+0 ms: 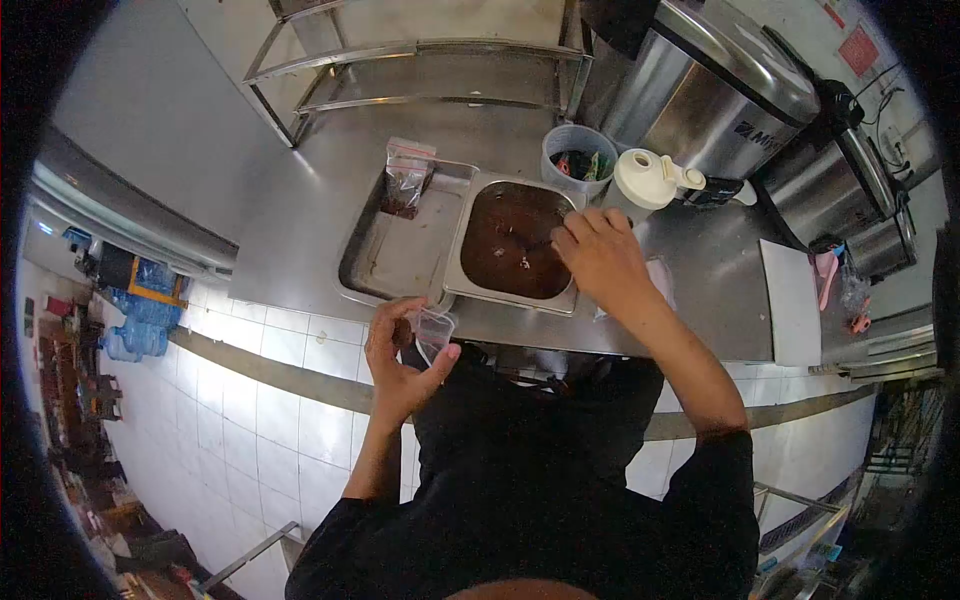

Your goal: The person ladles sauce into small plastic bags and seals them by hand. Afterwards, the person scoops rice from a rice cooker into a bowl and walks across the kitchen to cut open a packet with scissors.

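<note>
My left hand (pixel 405 350) is wrapped round a small clear plastic cup (pixel 434 332) at the counter's front edge, tilted and with its mouth up. A square steel pan (pixel 453 277) stands beyond it, holding dark brown liquid (pixel 515 235) with a few light bits near the middle. Over the pan's right side, my right hand (pixel 598 255) has its fingers pinched together. A thin dark thing seems to run from these fingers towards the liquid, too unclear to name.
Left of the pan lies a shallow steel tray (pixel 400 262) with a zip bag (pixel 410 175) in it. Behind are a translucent tub (pixel 580 160) of small packets, a cream-lidded jug (pixel 645 180), a large steel urn (pixel 715 95) and a metal rack (pixel 430 48). A white board (pixel 790 300) lies at right.
</note>
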Demonstrator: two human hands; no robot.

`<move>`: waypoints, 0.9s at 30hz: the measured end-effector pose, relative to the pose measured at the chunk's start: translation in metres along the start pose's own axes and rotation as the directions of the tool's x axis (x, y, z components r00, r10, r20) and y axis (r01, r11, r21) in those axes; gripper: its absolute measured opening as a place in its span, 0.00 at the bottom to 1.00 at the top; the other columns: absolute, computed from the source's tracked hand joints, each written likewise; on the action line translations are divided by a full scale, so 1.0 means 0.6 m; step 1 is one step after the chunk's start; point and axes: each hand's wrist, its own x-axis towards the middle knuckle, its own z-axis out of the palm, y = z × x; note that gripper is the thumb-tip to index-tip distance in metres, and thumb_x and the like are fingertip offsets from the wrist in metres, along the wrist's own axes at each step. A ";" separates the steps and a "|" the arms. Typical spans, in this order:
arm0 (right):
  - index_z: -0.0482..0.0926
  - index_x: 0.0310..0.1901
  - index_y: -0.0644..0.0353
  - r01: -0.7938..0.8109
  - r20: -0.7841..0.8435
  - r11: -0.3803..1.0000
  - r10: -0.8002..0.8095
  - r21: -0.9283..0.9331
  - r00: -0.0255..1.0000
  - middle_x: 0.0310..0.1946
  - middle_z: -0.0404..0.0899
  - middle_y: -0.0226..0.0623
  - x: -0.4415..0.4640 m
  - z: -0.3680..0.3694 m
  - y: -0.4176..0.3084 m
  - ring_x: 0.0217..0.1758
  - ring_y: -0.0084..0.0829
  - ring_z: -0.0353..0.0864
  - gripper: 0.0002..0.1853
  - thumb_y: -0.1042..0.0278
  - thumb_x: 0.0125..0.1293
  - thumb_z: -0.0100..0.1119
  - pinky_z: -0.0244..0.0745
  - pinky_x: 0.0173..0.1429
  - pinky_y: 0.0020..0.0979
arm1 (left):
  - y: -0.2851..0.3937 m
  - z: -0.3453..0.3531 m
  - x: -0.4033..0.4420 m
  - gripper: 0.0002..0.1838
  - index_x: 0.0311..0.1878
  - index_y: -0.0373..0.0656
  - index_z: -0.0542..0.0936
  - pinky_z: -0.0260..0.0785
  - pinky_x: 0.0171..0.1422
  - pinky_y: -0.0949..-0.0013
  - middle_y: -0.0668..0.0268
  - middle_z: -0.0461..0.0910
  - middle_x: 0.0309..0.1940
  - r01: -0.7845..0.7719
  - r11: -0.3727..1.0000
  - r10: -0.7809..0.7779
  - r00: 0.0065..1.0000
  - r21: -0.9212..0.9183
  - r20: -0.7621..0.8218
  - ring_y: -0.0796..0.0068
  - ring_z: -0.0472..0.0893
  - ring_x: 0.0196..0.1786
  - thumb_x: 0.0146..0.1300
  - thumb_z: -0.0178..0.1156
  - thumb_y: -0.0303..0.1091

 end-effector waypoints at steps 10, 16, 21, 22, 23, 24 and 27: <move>0.82 0.39 0.58 -0.268 0.130 0.597 0.264 0.756 0.956 0.36 0.81 0.44 -0.011 -0.022 0.023 0.39 0.46 0.82 0.07 0.64 0.66 0.60 0.74 0.45 0.43 | 0.008 -0.003 0.066 0.35 0.60 0.41 0.76 0.72 0.37 0.75 0.59 0.82 0.55 -0.093 0.980 0.086 0.995 -0.175 -0.047 0.77 0.81 0.40 0.45 0.77 0.31; 0.82 0.38 0.59 -0.362 0.103 0.654 0.400 0.664 0.911 0.36 0.83 0.43 -0.034 -0.018 0.049 0.37 0.43 0.84 0.07 0.65 0.67 0.59 0.76 0.45 0.40 | 0.005 0.025 0.114 0.34 0.61 0.40 0.76 0.77 0.43 0.72 0.60 0.82 0.55 -0.072 0.955 0.057 0.997 -0.288 -0.061 0.72 0.84 0.46 0.49 0.77 0.30; 0.82 0.39 0.60 -0.371 -0.025 0.692 0.489 0.619 0.872 0.34 0.84 0.42 -0.023 -0.070 0.070 0.35 0.41 0.84 0.08 0.65 0.67 0.60 0.76 0.43 0.38 | 0.022 0.074 0.151 0.33 0.59 0.40 0.78 0.79 0.48 0.69 0.60 0.83 0.53 -0.031 0.968 0.041 0.999 -0.247 0.036 0.74 0.85 0.43 0.48 0.78 0.31; 0.82 0.40 0.61 -0.326 -0.047 0.643 0.492 0.693 0.870 0.36 0.83 0.43 -0.020 -0.088 0.076 0.37 0.42 0.83 0.09 0.64 0.67 0.60 0.75 0.45 0.37 | 0.025 0.084 0.157 0.32 0.59 0.40 0.79 0.79 0.49 0.68 0.60 0.83 0.52 -0.016 0.967 0.032 0.998 -0.256 0.058 0.75 0.85 0.43 0.48 0.78 0.32; 0.82 0.40 0.61 -0.312 -0.071 0.655 0.489 0.688 0.869 0.36 0.83 0.43 -0.015 -0.104 0.081 0.37 0.42 0.83 0.09 0.64 0.67 0.60 0.75 0.45 0.38 | 0.029 0.093 0.162 0.32 0.59 0.40 0.79 0.79 0.49 0.68 0.60 0.84 0.52 -0.029 0.975 0.045 0.997 -0.219 0.066 0.74 0.85 0.43 0.48 0.78 0.33; 0.82 0.39 0.62 -0.298 -0.095 0.667 0.485 0.683 0.869 0.36 0.82 0.44 -0.008 -0.119 0.086 0.38 0.42 0.83 0.09 0.64 0.68 0.59 0.74 0.45 0.38 | 0.033 0.102 0.167 0.32 0.59 0.41 0.79 0.80 0.49 0.68 0.59 0.84 0.51 -0.043 0.983 0.057 0.996 -0.181 0.075 0.74 0.85 0.44 0.48 0.78 0.33; 0.82 0.39 0.62 -0.284 -0.154 0.691 0.499 0.665 0.853 0.34 0.81 0.44 0.006 -0.151 0.085 0.38 0.43 0.82 0.09 0.64 0.68 0.60 0.73 0.44 0.39 | 0.039 0.122 0.178 0.33 0.60 0.42 0.79 0.80 0.49 0.68 0.59 0.84 0.50 -0.049 0.985 0.068 0.992 -0.167 0.108 0.72 0.86 0.44 0.48 0.78 0.35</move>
